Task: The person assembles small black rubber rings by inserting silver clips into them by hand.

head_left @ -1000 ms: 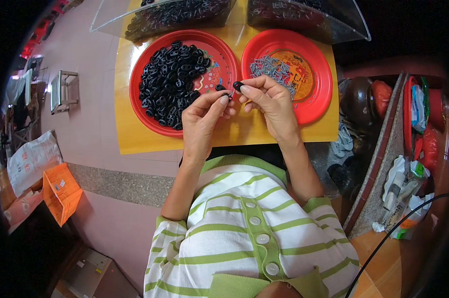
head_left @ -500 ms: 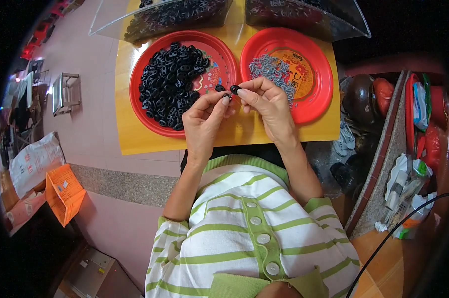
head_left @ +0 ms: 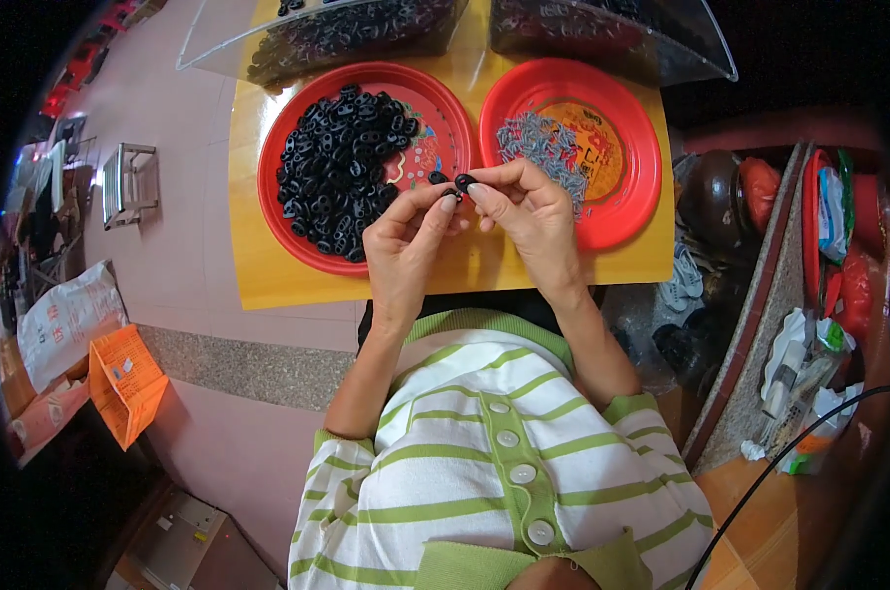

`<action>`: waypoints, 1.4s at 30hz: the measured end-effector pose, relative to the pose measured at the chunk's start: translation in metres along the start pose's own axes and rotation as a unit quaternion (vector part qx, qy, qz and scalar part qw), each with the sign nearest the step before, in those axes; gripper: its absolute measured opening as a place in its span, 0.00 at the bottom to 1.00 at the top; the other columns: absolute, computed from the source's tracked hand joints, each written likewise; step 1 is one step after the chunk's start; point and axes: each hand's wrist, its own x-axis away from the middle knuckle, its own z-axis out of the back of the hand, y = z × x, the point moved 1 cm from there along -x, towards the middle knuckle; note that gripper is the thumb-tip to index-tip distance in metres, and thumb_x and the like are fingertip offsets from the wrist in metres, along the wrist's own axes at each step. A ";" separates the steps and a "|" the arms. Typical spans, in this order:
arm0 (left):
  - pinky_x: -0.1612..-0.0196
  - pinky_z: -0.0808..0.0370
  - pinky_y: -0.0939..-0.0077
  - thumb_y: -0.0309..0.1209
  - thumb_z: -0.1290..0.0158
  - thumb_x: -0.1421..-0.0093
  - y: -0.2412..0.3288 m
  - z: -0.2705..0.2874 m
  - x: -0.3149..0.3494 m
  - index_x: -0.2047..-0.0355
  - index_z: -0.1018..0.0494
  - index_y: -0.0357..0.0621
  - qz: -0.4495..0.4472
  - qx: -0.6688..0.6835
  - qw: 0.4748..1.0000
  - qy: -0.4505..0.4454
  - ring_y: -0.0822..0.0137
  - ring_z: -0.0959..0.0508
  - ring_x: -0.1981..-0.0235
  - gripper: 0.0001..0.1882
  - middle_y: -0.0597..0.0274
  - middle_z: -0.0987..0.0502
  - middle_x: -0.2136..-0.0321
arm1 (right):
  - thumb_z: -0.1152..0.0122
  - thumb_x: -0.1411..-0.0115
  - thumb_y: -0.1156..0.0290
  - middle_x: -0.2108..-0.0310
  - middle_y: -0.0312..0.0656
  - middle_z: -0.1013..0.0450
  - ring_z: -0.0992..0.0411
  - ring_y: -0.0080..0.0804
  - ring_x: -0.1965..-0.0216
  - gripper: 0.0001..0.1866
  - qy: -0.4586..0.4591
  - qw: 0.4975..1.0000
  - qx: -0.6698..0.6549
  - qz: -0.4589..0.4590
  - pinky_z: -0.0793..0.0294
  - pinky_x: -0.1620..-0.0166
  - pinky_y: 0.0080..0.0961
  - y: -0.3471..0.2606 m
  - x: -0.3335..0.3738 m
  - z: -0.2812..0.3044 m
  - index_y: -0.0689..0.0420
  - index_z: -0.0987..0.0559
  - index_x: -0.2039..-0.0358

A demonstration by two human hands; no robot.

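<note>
My left hand (head_left: 404,241) pinches a small black oval plastic piece (head_left: 438,179) between thumb and fingers. Right beside it, my right hand (head_left: 535,226) grips another small black piece (head_left: 465,183). The two pieces are close together, and whether they touch is hard to tell. Under and left of my hands is a red round plate (head_left: 270,211) heaped with black two-holed plastic pieces (head_left: 332,167). Another red plate (head_left: 646,162), by my right hand, holds a pile of small grey screws (head_left: 538,141). My fingertips hide part of what they hold.
Both plates rest on a yellow tabletop (head_left: 297,285). Along its far edge stand two clear bins (head_left: 366,44) of black parts. A metal stool (head_left: 128,185) is on the floor at left, near an orange box (head_left: 128,383). A low wall (head_left: 750,305) and a black cable (head_left: 760,482) lie right.
The piece in my right hand has come slightly nearer to the one in my left. Both hands keep their pinch, and the plates' contents look the same.
</note>
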 end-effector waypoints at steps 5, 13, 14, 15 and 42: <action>0.64 0.26 0.85 0.24 0.48 0.39 0.001 0.001 -0.001 0.58 0.25 0.33 -0.013 0.003 1.000 -0.004 0.77 0.23 0.69 0.10 0.64 0.23 0.68 | 0.41 0.41 0.76 0.67 0.35 0.24 0.29 0.14 0.71 0.07 0.015 0.999 0.023 0.028 0.28 0.69 0.11 0.000 0.001 -0.006 0.62 0.23 0.61; 0.63 0.25 0.85 0.23 0.49 0.38 0.000 0.002 -0.005 0.57 0.26 0.31 -0.004 0.021 0.999 -0.028 0.76 0.22 0.68 0.10 0.62 0.22 0.69 | 0.43 0.40 0.76 0.67 0.37 0.24 0.27 0.16 0.71 0.07 0.016 1.000 0.013 0.023 0.28 0.69 0.12 0.000 0.002 -0.006 0.62 0.24 0.61; 0.63 0.25 0.84 0.23 0.49 0.38 -0.001 0.003 -0.005 0.57 0.26 0.31 0.004 0.016 0.999 -0.029 0.76 0.22 0.68 0.10 0.61 0.22 0.69 | 0.43 0.40 0.76 0.68 0.37 0.24 0.26 0.16 0.71 0.07 0.015 0.999 0.016 0.023 0.27 0.68 0.12 0.000 0.003 -0.007 0.63 0.24 0.62; 0.63 0.24 0.84 0.24 0.49 0.38 -0.002 0.003 -0.006 0.57 0.26 0.31 0.012 0.012 0.999 -0.030 0.75 0.22 0.68 0.11 0.61 0.21 0.69 | 0.43 0.40 0.76 0.68 0.37 0.24 0.26 0.16 0.71 0.07 0.015 1.000 0.016 0.022 0.27 0.68 0.12 0.001 0.003 -0.006 0.63 0.24 0.62; 0.66 0.26 0.83 0.24 0.48 0.39 0.007 0.004 -0.012 0.58 0.25 0.32 0.051 0.025 0.997 -0.054 0.74 0.23 0.71 0.10 0.59 0.21 0.69 | 0.41 0.41 0.74 0.72 0.35 0.25 0.29 0.14 0.73 0.07 0.021 0.997 0.055 0.040 0.28 0.71 0.13 -0.005 -0.003 -0.001 0.62 0.23 0.63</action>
